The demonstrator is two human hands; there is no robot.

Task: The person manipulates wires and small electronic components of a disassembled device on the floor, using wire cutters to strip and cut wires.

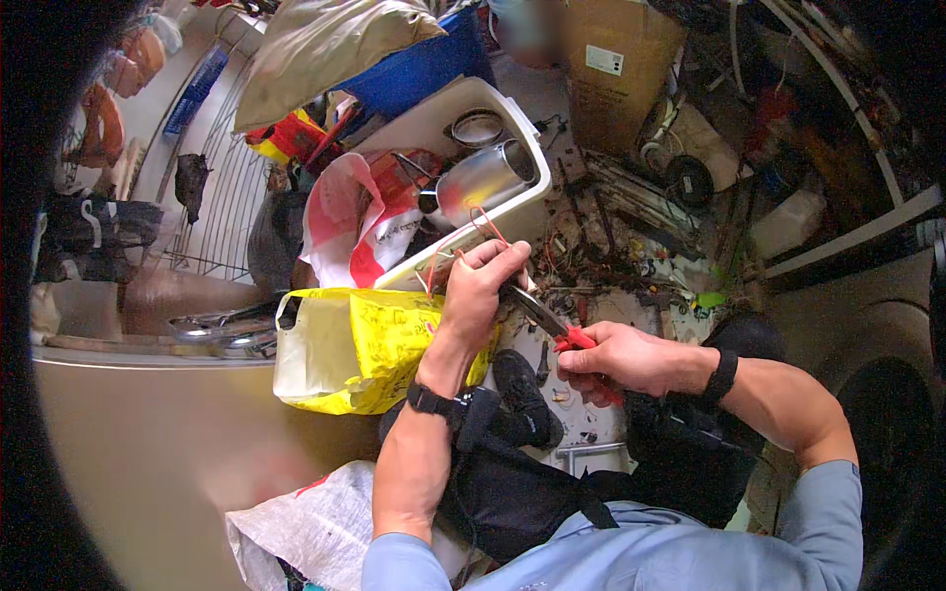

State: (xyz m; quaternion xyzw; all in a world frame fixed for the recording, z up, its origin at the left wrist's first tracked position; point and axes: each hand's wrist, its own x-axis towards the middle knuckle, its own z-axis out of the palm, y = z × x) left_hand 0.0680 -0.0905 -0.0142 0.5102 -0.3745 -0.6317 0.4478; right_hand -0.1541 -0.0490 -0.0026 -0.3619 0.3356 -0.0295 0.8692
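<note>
My left hand [477, 288] is closed in a pinch on a thin red wire [475, 213], which loops up above the fingers and hangs down on their left side. In my right hand [626, 360] is a pair of pliers [538, 313] with red handles, the fingers wrapped round the grips. The metal jaws point up and left and reach the left fingertips. Whether the jaws bite on the wire is hidden behind the left hand. Just left of my left wrist stands a yellow and white plastic bag [379, 345], its mouth facing left.
Beyond my hands is a white plastic bin [529, 123] holding a shiny metal cylinder [485, 184] and a red and white bag [345, 217]. Loose scraps litter the floor to the right. A cardboard box [621, 84] stands at the back, and a white sack [301, 527] lies lower left.
</note>
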